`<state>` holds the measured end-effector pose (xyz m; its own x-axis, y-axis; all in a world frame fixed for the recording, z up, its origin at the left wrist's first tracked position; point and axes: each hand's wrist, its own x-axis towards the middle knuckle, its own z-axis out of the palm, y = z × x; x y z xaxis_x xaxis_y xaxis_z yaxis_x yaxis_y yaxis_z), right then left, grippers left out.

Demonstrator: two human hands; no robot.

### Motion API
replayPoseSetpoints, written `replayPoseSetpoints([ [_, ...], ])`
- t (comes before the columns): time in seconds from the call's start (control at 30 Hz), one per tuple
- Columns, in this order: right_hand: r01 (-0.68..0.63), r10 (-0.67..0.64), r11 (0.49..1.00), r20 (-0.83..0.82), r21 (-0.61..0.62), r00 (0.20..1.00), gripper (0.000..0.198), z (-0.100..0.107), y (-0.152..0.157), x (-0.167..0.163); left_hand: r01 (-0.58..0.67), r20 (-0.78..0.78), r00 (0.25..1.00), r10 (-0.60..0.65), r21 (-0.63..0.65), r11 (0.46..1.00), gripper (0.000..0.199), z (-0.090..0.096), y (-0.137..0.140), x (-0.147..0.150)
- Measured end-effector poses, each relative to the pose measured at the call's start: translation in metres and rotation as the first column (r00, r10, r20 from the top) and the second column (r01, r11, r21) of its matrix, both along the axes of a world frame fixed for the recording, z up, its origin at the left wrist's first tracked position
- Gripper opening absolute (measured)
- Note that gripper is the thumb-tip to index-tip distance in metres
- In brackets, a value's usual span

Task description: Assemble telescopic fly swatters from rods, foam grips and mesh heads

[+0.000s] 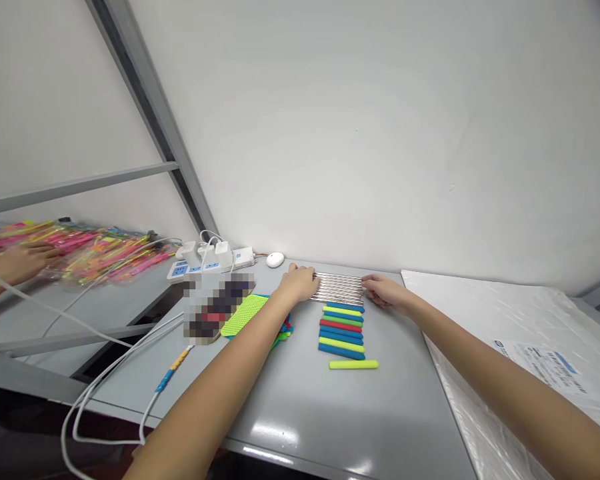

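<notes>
A row of thin, shiny metal rods [339,289] lies side by side on the grey table, close to the wall. My left hand [300,283] is closed on the rods' left ends, its fingertips partly hidden. At their right ends, my right hand [383,291] has its fingers bunched against the tips. Just in front of the rods is a stack of foam tubes [341,332] in blue, yellow, green and red. One yellow tube [353,365] lies apart, nearer the table's front edge. Beside my left forearm sits a pile of perforated plastic sheets, a lime green sheet [245,315] on top.
A blurred-out phone-like object [217,310] rests left of the sheets. Behind it are a power strip [211,265] with white cables and a white rounded device [275,260]. A wrapped white board [520,333] covers the right. Another person's hand [27,261] touches bagged colourful sticks [115,250].
</notes>
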<state>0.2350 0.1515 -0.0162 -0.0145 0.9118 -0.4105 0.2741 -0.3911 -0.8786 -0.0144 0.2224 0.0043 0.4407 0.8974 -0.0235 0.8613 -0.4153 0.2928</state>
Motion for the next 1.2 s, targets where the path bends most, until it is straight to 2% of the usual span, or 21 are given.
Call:
replayPoseSetpoints([
  [0.17, 0.023, -0.024, 1.0, -0.049, -0.015, 0.999, 0.034, 0.003, -0.001, 0.0, -0.036, 0.058, 0.998, 0.037, -0.007, 0.999, 0.035, 0.001, 0.001, 0.004],
  [0.33, 0.095, -0.092, 0.995, -0.121, 0.019, 0.988, 0.032, 0.003, 0.001, -0.001, -0.086, 0.224, 0.969, 0.1, -0.07, 0.994, 0.035, 0.007, 0.01, 0.005],
  [0.43, 0.173, -0.16, 0.982, -0.166, 0.069, 0.973, 0.024, 0.005, -0.001, -0.002, -0.099, 0.383, 0.915, 0.125, -0.087, 0.991, 0.033, 0.014, 0.011, 0.004],
  [0.53, 0.262, -0.226, 0.955, -0.231, 0.14, 0.946, 0.018, 0.013, -0.007, -0.003, -0.111, 0.574, 0.81, 0.122, -0.054, 0.992, 0.032, 0.024, 0.001, 0.005],
  [0.73, 0.353, -0.242, 0.909, -0.407, 0.223, 0.881, 0.024, 0.035, -0.035, -0.017, -0.191, 0.872, 0.488, 0.037, 0.066, 0.979, 0.041, 0.044, -0.041, 0.029],
  [0.77, 0.347, -0.225, 0.911, -0.435, 0.223, 0.872, 0.025, 0.038, -0.041, -0.021, -0.194, 0.924, 0.383, 0.018, 0.061, 0.979, 0.039, 0.045, -0.046, 0.034],
  [0.83, 0.306, -0.171, 0.928, -0.486, 0.214, 0.857, 0.025, 0.04, -0.054, -0.028, -0.167, 0.995, 0.096, 0.006, 0.01, 0.986, 0.034, 0.047, -0.054, 0.044],
  [0.87, 0.273, -0.136, 0.94, -0.507, 0.206, 0.851, 0.025, 0.04, -0.06, -0.032, -0.133, 0.998, -0.056, 0.024, -0.032, 0.991, 0.033, 0.048, -0.058, 0.048],
  [0.9, 0.236, -0.101, 0.952, -0.524, 0.197, 0.846, 0.026, 0.041, -0.066, -0.035, -0.081, 0.982, -0.176, 0.068, -0.083, 0.993, 0.032, 0.049, -0.061, 0.051],
  [0.93, 0.198, -0.069, 0.962, -0.536, 0.187, 0.842, 0.027, 0.04, -0.073, -0.038, -0.022, 0.962, -0.242, 0.128, -0.137, 0.99, 0.03, 0.05, -0.064, 0.053],
  [0.97, 0.159, -0.038, 0.971, -0.546, 0.177, 0.837, 0.028, 0.04, -0.078, -0.04, 0.036, 0.944, -0.269, 0.19, -0.187, 0.982, 0.029, 0.05, -0.067, 0.054],
  [1.03, 0.096, 0.017, 0.981, -0.567, 0.168, 0.824, 0.027, 0.04, -0.088, -0.044, 0.131, 0.926, -0.249, 0.285, -0.259, 0.957, 0.027, 0.049, -0.077, 0.053],
  [1.07, 0.069, 0.044, 0.982, -0.573, 0.175, 0.818, 0.027, 0.04, -0.092, -0.046, 0.171, 0.926, -0.211, 0.313, -0.281, 0.945, 0.027, 0.048, -0.082, 0.051],
  [1.13, 0.007, 0.114, 0.977, -0.55, 0.214, 0.828, 0.026, 0.04, -0.098, -0.049, 0.25, 0.934, -0.093, 0.344, -0.313, 0.916, 0.029, 0.042, -0.095, 0.047],
  [1.2, -0.082, 0.201, 0.958, -0.438, 0.276, 0.876, 0.024, 0.041, -0.104, -0.052, 0.326, 0.933, 0.047, 0.358, -0.353, 0.877, 0.031, 0.035, -0.105, 0.042],
])
